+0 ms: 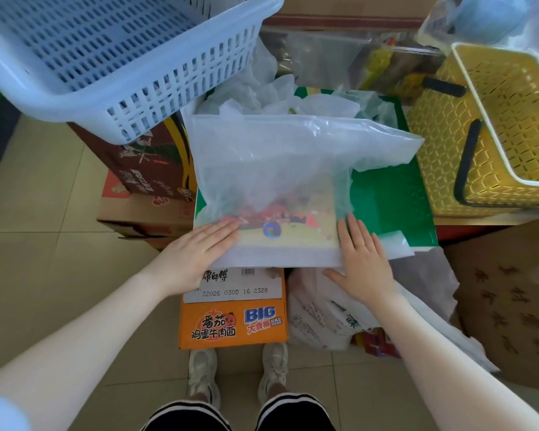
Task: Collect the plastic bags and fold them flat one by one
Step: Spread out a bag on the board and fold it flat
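A translucent white plastic bag (277, 169) lies spread on top of a green-topped box (392, 197). My left hand (196, 250) presses flat on the bag's near left corner with straight fingers. My right hand (363, 259) presses flat on its near right edge, fingers straight, a ring on one finger. Behind the bag lies a heap of crumpled pale plastic bags (262, 91). Another white bag with printing (324, 318) hangs below my right hand by the box front.
A blue slotted basket (128, 57) sits on a brown box at upper left. A yellow basket (495, 126) with black handles stands at right. An orange noodle carton (234, 321) is in front of my feet. A brown cardboard box (511, 303) stands at lower right.
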Available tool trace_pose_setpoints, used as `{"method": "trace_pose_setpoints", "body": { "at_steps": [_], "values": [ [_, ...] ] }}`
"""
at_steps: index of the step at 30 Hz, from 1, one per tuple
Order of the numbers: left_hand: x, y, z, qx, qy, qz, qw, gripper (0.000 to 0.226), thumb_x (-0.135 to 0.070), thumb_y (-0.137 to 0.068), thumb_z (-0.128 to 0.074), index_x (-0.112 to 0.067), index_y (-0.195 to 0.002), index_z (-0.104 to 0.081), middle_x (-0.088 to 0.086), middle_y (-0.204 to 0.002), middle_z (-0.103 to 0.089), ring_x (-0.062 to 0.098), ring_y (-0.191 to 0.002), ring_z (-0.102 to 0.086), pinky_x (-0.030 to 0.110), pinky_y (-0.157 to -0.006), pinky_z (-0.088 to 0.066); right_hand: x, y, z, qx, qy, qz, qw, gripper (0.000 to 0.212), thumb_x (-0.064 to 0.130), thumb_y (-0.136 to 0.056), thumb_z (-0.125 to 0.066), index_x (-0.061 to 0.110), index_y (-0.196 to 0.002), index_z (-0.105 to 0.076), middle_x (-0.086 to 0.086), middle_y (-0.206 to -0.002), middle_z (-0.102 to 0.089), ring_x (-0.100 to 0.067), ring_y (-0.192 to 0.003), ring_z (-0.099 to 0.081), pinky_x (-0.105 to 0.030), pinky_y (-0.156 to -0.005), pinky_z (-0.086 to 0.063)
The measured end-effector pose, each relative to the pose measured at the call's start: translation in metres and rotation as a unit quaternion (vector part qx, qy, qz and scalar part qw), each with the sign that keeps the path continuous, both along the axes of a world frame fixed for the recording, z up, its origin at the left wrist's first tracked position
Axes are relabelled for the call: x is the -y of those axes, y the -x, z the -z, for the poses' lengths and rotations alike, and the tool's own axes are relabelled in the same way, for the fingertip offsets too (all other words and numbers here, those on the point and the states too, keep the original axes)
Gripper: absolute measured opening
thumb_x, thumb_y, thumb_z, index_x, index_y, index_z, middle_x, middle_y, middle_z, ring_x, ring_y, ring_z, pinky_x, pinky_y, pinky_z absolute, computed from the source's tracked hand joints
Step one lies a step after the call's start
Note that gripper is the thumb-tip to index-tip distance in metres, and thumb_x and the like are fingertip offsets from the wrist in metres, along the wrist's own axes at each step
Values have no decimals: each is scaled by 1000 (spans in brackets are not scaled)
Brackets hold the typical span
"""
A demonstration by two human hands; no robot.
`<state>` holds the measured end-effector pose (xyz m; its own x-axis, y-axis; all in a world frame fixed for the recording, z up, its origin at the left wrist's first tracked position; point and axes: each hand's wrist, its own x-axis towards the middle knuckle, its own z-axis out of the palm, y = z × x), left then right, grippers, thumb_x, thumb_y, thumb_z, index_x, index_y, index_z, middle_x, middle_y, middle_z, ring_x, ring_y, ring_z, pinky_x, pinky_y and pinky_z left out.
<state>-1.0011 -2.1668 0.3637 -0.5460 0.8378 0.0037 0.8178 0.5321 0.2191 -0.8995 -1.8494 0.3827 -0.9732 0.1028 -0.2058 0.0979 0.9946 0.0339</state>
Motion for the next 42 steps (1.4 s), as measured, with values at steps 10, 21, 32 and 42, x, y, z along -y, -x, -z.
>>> {"method": "trace_pose_setpoints", "body": {
  "at_steps": [10,21,32,42],
  "values": [
    [-24,-17,-31,138,-194,12,971,64,1,-78,-26,-15,-140,-33,2,-144,-37,12,-134,-31,23,-113,-20,26,3,-37,-202,-7,-128,971,35,9,-70,-37,8,-88,-67,-11,-107,-67,-29,-89,-64,-33,-72,-49],
    [-93,-15,-31,76,-2,144,987,104,-74,-73,-46,-33,-142,20,-15,-149,23,0,-136,24,20,-111,18,-53,-61,-75,124,256,50,957,31,8,-91,-49,17,-115,-64,-1,-109,-67,-19,-97,-61,-32,-79,-49],
    [-83,-46,-46,417,-322,-327,784,52,-57,-78,-51,-11,-56,-54,-5,-48,-52,8,-48,-49,26,-57,-36,-49,22,-93,73,274,6,959,22,18,-92,-52,15,-71,-46,4,-67,-47,-20,-67,-44,-26,-56,-32],
    [-81,-44,-47,263,-284,-472,792,39,-31,-99,-33,-11,-69,-48,2,-60,-44,17,-56,-43,30,-51,-28,-13,111,-65,132,-24,-133,982,26,13,-95,-32,13,-109,-54,-6,-109,-59,-28,-96,-54,-32,-74,-38]
  ]
}}
